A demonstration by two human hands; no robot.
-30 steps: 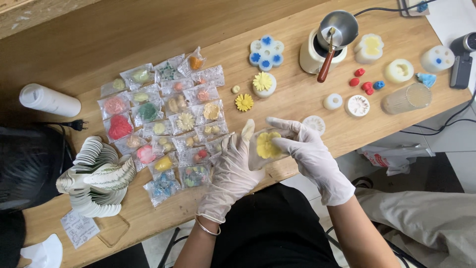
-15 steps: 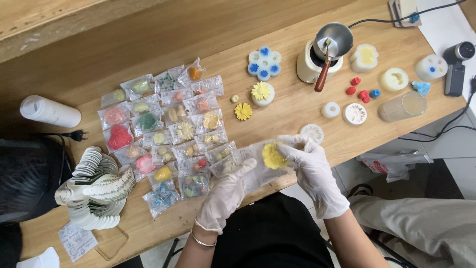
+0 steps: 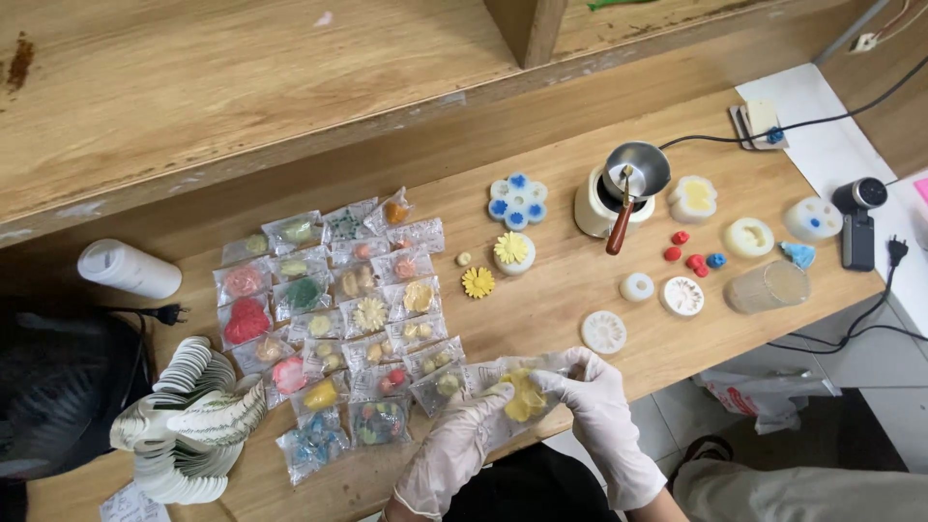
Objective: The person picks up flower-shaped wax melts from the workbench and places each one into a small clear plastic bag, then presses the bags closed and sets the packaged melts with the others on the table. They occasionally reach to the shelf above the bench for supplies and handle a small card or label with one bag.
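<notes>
Seen from the head camera, looking down on a wooden desk (image 3: 580,300).

Near the front edge: left hand (image 3: 454,449) and right hand (image 3: 599,406), both in white gloves, closed together on a clear plastic bag (image 3: 503,382) with a yellow flower-shaped piece (image 3: 525,396) inside. Left grip pinching the bag's near-left side, thumb and fingertips shut on the film; right grip clamped on the bag's right end, fingers curled over it. Bag lying low over the desk edge, long axis running roughly left to right across the view, slightly raised toward the right hand; which end is the mouth cannot be told. Yellow piece sitting between the two hands, touching both gloves through the film.

Just left of the bag: rows of small filled packets (image 3: 338,319) laid flat, holding red, green, yellow and blue shapes, the nearest packet almost touching the left hand. Further left: a fanned stack of white cards (image 3: 184,425) and a white cylinder (image 3: 129,269) on its side.

Beyond the hands, well apart: a loose yellow flower (image 3: 478,282), a white mould with blue flowers (image 3: 517,201), a small metal pot with a wooden handle (image 3: 628,184) on a cream base, red and blue bits (image 3: 691,256), round white moulds (image 3: 605,332), a clear cup (image 3: 768,286) tipped on its side.
</notes>
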